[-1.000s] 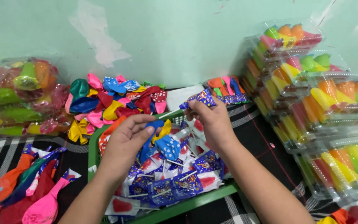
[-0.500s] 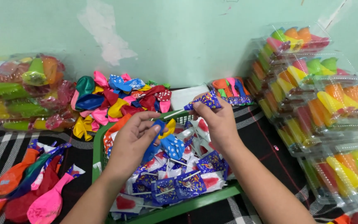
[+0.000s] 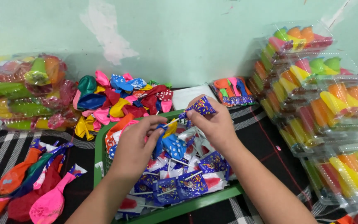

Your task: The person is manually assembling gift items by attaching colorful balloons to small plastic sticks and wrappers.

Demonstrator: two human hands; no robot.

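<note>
Both hands hovered close together over the green tray (image 3: 98,146), hemmed by a balloon heap (image 3: 117,101) behind and stacked clear packs (image 3: 311,95) alongside. The right hand (image 3: 214,122) pinched a blue wrapped lollipop (image 3: 201,107); the left hand (image 3: 137,143) gripped its white stick (image 3: 171,122) and a blue balloon (image 3: 159,143).

Blue-and-red candy wrappers (image 3: 179,184) in green tray (image 3: 98,145); clear stacked packs (image 3: 324,103) at right.

Both forearms are bare to the frame edge, with left hand (image 3: 134,146) and right hand (image 3: 213,123) ringless.
</note>
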